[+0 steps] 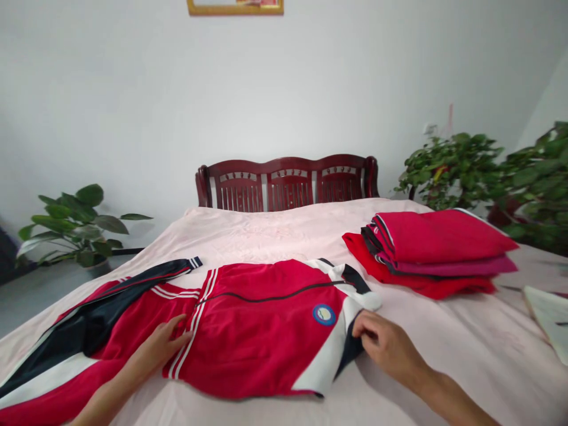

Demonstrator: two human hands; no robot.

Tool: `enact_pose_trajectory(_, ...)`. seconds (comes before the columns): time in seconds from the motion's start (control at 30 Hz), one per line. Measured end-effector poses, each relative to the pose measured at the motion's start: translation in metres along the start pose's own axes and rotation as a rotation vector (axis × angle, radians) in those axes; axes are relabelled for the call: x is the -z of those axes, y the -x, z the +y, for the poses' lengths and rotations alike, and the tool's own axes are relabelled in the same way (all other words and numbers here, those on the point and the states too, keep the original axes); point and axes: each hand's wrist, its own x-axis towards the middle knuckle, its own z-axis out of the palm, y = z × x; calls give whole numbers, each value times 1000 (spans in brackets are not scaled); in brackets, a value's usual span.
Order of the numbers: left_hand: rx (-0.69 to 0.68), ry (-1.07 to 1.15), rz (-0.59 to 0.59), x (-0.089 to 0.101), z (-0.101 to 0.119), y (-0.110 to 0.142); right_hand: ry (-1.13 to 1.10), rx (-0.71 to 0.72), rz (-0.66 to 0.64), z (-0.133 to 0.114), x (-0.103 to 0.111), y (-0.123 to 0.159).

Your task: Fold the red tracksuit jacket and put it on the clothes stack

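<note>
A red sports jacket [261, 319] with white stripes, dark navy panels and a round blue badge lies spread on a pale pink bed [275, 231]. My left hand [162, 343] rests flat on the jacket's hem near the white stripes, fingers stretched out. My right hand [384, 343] pinches the white and navy shoulder edge of the jacket, fingers curled on the cloth. One sleeve [110, 302] stretches away to the left.
A stack of folded red garments [435, 251] sits on the bed's right side. A dark wooden headboard [288, 180] stands at the back. Potted plants stand at the left [77, 228] and right [457, 165]. A pale flat object [550, 316] lies at the right edge.
</note>
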Motion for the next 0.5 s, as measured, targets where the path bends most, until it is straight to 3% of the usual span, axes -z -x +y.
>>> enact_pose_trajectory(0.1,-154,37,-5,-14,-11,26,-19,185,-178,-27,-17,31)
enact_pose_trajectory(0.23,-362,-33,-78,-25,-2,47,-124,412,-325,-55,-40,39)
enact_pose_trajectory(0.3,-340,-92,-112,-20,13,46,-151,438,-330,-64,-49,34)
enact_pose_trajectory(0.37,-262,-129,-130,-8,29,38,-113,377,-303,-71,-57,24)
enact_pose_trajectory(0.5,-155,-161,-71,18,56,10,122,344,-269,-79,-78,-2)
